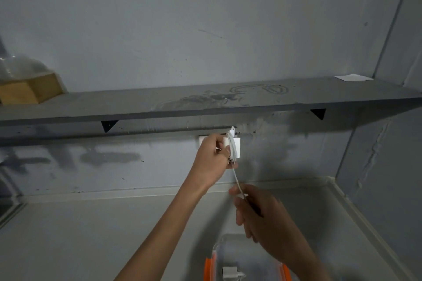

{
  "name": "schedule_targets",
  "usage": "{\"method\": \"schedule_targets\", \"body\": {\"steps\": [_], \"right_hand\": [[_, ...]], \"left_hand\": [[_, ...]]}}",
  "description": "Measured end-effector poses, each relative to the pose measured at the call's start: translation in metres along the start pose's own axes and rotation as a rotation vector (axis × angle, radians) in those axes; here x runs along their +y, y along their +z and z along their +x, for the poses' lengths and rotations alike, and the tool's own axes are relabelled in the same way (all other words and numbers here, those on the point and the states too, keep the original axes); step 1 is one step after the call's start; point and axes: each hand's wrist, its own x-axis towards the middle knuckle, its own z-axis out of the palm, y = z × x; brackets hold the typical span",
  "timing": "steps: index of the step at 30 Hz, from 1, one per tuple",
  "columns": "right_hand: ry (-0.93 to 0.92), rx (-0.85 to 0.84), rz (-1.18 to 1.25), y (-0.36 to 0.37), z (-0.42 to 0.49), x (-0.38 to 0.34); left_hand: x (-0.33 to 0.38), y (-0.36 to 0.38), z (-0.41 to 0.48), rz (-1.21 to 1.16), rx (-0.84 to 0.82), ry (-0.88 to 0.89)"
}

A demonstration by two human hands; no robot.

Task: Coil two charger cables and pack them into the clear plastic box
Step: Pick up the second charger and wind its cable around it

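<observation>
My left hand [211, 157] is raised in front of the wall and grips a white charger block [235, 147] with white cable [231, 143] wound around it in several loops. A free length of that cable runs down to my right hand [258, 212], which pinches it between thumb and fingers. Below my right hand, at the bottom edge of the view, stands the clear plastic box [219, 244] with orange clips. A second white charger [230, 272] lies inside it.
A grey shelf [205, 102] on black brackets runs across the wall above my hands. A wooden block [29, 89] and a clear glass vessel [18, 68] stand on its left end, a white paper [352, 77] on its right. A grey counter [91, 235] lies below.
</observation>
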Motion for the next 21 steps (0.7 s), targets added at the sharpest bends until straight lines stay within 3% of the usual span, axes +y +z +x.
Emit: {"method": "schedule_targets", "body": {"steps": [5, 9, 12, 16, 21], "right_hand": [[0.038, -0.052, 0.085, -0.02, 0.004, -0.004], [0.072, -0.043, 0.317, -0.013, 0.014, 0.024], [0.027, 0.048, 0.116, -0.005, 0.007, 0.053], [-0.068, 0.174, -0.156, -0.025, 0.005, 0.057], [-0.217, 0.229, -0.362, -0.061, 0.024, 0.031]], "left_hand": [[-0.007, 0.006, 0.007, 0.035, 0.005, 0.064], [-0.007, 0.005, 0.022, 0.129, 0.202, 0.294], [-0.015, 0.005, 0.025, 0.266, 0.279, 0.45], [-0.044, 0.017, 0.02, 0.601, 0.139, 0.541], [-0.059, 0.031, 0.014, 0.484, 0.01, 0.483]]}}
